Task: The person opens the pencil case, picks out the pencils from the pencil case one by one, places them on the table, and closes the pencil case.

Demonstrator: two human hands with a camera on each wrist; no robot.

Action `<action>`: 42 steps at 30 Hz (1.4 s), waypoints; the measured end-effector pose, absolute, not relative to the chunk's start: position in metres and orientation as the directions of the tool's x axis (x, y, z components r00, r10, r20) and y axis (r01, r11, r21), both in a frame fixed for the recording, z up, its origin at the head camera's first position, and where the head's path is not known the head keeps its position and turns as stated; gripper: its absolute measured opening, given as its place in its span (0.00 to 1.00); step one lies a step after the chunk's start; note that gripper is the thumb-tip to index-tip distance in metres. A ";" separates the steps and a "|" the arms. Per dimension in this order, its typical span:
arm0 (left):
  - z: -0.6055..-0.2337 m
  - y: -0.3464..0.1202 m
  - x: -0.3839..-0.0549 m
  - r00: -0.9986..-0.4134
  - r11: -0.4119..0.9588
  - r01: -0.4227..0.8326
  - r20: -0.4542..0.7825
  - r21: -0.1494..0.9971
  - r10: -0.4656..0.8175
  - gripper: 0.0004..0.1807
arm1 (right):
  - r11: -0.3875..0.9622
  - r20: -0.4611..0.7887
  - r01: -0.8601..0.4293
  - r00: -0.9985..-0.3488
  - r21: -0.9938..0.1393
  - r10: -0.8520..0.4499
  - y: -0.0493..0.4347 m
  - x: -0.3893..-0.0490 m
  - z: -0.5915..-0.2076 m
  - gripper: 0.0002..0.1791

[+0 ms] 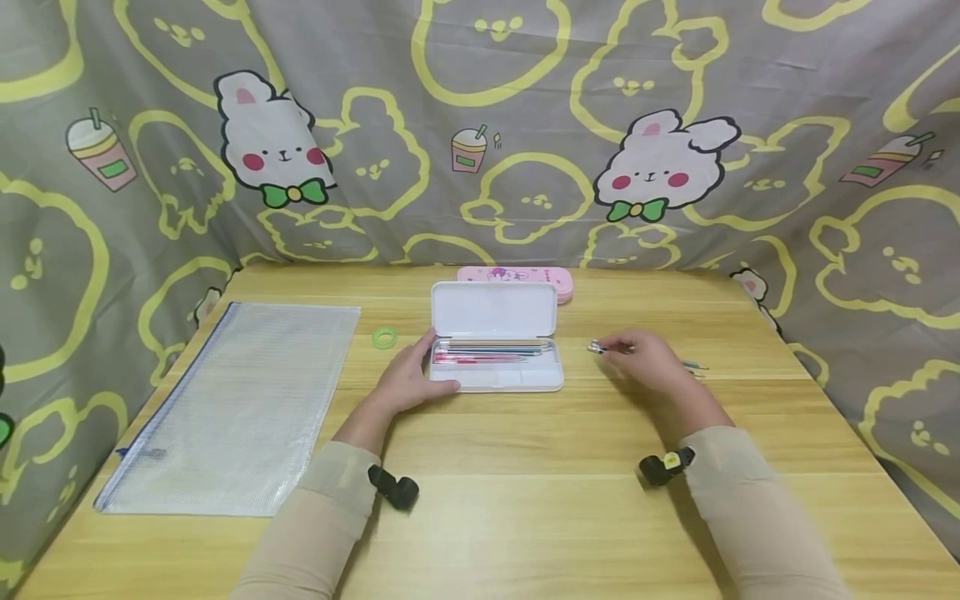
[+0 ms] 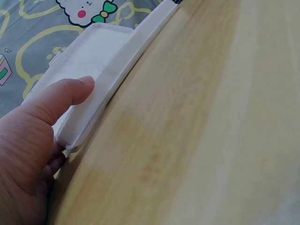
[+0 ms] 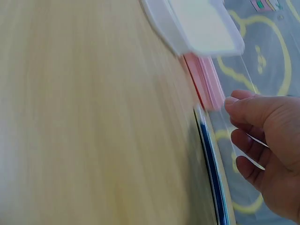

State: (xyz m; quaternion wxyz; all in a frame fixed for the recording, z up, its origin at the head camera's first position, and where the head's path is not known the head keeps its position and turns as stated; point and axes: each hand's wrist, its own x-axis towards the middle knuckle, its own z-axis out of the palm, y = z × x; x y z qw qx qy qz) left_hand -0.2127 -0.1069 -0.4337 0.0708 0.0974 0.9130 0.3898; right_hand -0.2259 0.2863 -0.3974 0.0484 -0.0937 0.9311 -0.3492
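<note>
A white pencil case [image 1: 495, 379] stands with its lid raised, and several pens and pencils [image 1: 487, 352] lie in its tray. My left hand [image 1: 408, 375] holds the case at its left end. In the left wrist view the thumb [image 2: 70, 93] lies across the case's front side, while the other fingers are mostly hidden at the end. To the right of the case, my right hand [image 1: 641, 358] hovers over several pens [image 3: 211, 164] lying on the table. Its fingers [image 3: 251, 145] are loosely bent, with nothing visible between them.
Behind the white case lies a pink pencil case [image 1: 562, 283]. A green tape ring [image 1: 384, 337] lies left of it. A translucent zip pouch [image 1: 240, 400] lies flat on the left of the wooden table [image 1: 525, 500]. A patterned curtain [image 1: 525, 125] hangs around the table.
</note>
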 end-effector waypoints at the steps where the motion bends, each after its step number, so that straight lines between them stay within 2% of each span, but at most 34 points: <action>1: -0.434 -0.107 -0.213 -0.971 0.679 0.122 -0.054 0.724 0.233 0.62 | 0.734 -0.021 -0.149 -0.976 -0.663 -0.216 0.280 -0.228 -0.397 0.16; 17: -0.435 -0.108 -0.215 -0.972 0.685 0.119 -0.058 0.718 0.229 0.62 | 0.732 -0.048 -0.204 -0.950 -0.650 -0.307 0.202 -0.247 -0.395 0.13; 26: -0.434 -0.107 -0.214 -0.971 0.678 0.123 -0.053 0.725 0.233 0.62 | 0.765 -0.083 -0.247 -0.927 -0.595 -0.365 0.185 -0.253 -0.398 0.13; 42: -0.434 -0.108 -0.214 -0.971 0.687 0.135 -0.043 0.714 0.235 0.62 | 0.835 -0.140 -0.258 -0.920 -0.486 -0.366 0.174 -0.260 -0.400 0.10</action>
